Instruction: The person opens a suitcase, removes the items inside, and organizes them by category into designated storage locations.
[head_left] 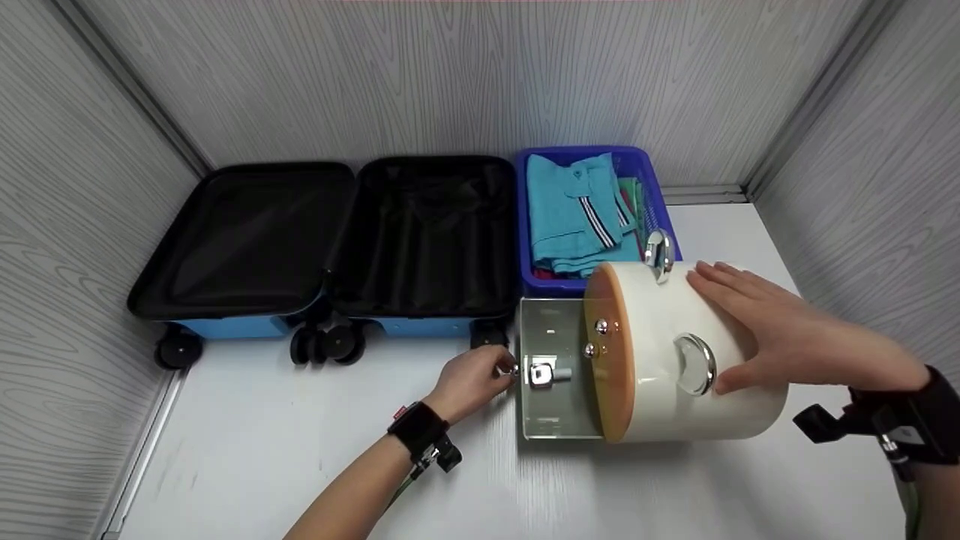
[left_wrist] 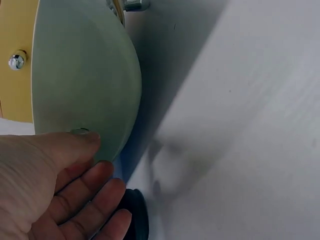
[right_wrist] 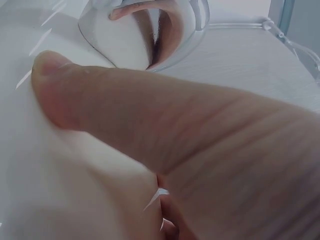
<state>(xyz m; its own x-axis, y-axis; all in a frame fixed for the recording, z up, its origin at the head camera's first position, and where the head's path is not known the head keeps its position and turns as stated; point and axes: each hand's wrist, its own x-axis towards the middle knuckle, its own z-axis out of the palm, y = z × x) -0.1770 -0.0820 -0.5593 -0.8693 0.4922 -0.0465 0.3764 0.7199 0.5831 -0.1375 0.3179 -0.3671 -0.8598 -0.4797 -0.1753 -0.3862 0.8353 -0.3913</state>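
A cream drum-shaped cosmetic storage box [head_left: 690, 420] lies on its side, its orange front [head_left: 615, 375] with small silver knobs facing left. From that front a clear cover [head_left: 559, 420] reaches out to the left. My left hand [head_left: 472, 379] pinches a small knob at the cover's outer edge between thumb and index finger; in the left wrist view the other fingers are loosely bent below the thumb [left_wrist: 75, 147]. My right hand [head_left: 765, 322] rests spread on the cream body, fingers fairly straight, its thumb [right_wrist: 110, 95] near a chrome handle [head_left: 709, 364].
An open blue suitcase [head_left: 232, 328] with black lining lies behind on the left, its wheels toward me. Beside it, a blue basket [head_left: 523, 247] holds folded turquoise clothing [head_left: 562, 217]. Grey panelled walls enclose the white table [head_left: 270, 442] at the back and sides.
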